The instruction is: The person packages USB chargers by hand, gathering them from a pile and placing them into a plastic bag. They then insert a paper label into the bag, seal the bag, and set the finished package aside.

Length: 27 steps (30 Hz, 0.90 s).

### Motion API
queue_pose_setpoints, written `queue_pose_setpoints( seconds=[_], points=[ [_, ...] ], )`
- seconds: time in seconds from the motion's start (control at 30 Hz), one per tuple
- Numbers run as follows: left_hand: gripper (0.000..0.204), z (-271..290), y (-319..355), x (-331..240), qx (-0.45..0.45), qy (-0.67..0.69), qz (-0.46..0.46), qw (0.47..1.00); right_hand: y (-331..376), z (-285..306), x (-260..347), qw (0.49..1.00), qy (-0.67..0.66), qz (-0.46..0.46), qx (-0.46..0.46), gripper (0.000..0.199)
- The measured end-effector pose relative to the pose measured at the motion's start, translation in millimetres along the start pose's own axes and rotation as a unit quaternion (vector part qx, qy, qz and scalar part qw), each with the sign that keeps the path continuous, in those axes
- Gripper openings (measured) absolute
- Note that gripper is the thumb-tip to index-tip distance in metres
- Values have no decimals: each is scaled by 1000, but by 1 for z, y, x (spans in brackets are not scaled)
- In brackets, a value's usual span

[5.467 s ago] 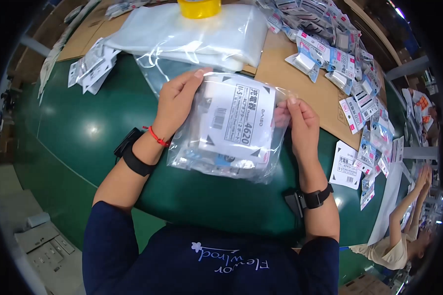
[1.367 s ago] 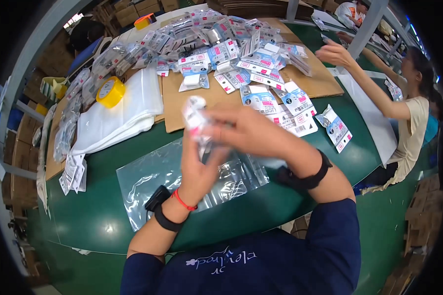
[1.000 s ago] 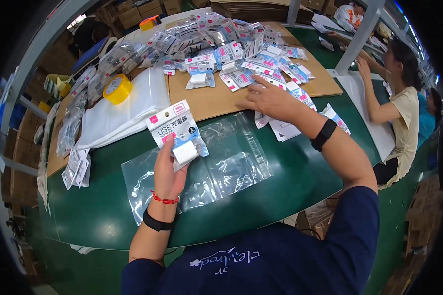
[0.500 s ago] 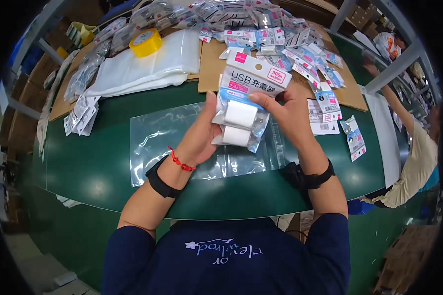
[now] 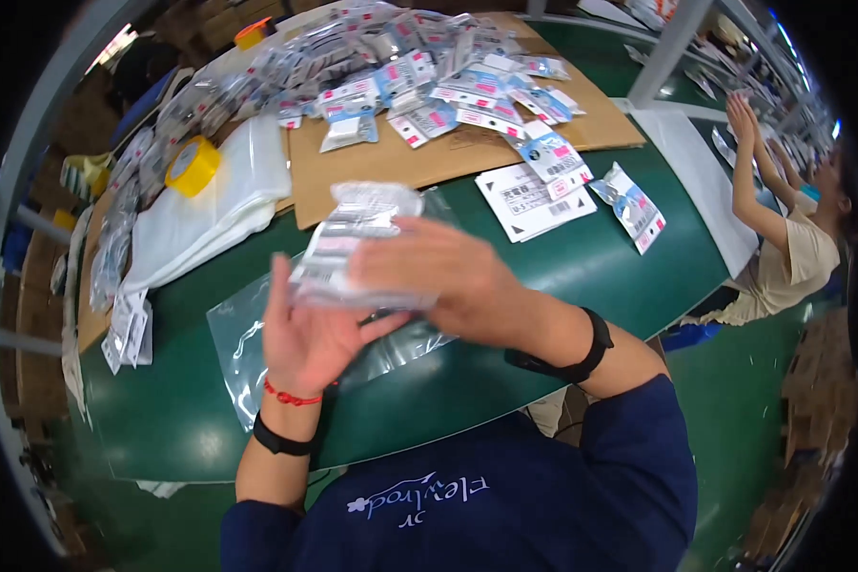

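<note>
Blurred by motion, a small bundle of charger packs (image 5: pixel 329 250) with printed cards and clear wrapping is in the air before me. My right hand (image 5: pixel 453 276) lies over its right side and grips it; its fingertips are smeared. Beneath the bundle my left hand (image 5: pixel 307 345) is turned palm up, thumb and fingers apart. Whether the left palm touches the packs I cannot tell. Below both hands a clear plastic bag (image 5: pixel 240 355) lies flat on the green table (image 5: pixel 162 410), partly hidden by them.
A heap of packaged chargers (image 5: pixel 372 62) covers the far side, partly on cardboard (image 5: pixel 329 186). Yellow tape (image 5: pixel 193 166) rests on stacked clear bags (image 5: pixel 200 219). White label sheets (image 5: pixel 505 198) and a single pack (image 5: pixel 631 212) lie at right. Another person (image 5: pixel 782 229) works beyond a grey post (image 5: pixel 672 57).
The charger packs have turned over and shifted left. My left hand has moved left and opened palm up; my right hand has swung across over the packs. The whole view has turned right.
</note>
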<state>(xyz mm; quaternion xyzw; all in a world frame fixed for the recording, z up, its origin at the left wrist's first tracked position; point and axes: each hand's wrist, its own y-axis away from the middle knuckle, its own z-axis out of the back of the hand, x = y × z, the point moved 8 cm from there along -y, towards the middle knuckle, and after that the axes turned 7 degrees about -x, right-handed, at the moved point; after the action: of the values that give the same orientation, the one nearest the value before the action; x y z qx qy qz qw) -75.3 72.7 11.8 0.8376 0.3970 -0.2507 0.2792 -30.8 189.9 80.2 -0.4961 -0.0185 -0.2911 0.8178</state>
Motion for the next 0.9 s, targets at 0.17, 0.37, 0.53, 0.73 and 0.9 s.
queue_pose_setpoints(
  seconds=[0.17,0.37,0.53,0.73,0.9],
  points=[
    [48,37,0,18,-47,15,47,998,23,-13,27,994,18,74,77,44],
    [54,48,8,-7,-65,-21,-16,998,72,124,-84,890,215,-400,-39,36],
    [56,52,6,-23,-68,-54,-69,994,163,220,-168,718,434,-538,-88,56],
    [55,70,14,-39,-77,-28,-107,991,179,210,-195,647,447,-612,85,74],
    [53,64,16,-56,-24,18,-141,989,214,243,-203,714,365,-597,10,78]
  ],
)
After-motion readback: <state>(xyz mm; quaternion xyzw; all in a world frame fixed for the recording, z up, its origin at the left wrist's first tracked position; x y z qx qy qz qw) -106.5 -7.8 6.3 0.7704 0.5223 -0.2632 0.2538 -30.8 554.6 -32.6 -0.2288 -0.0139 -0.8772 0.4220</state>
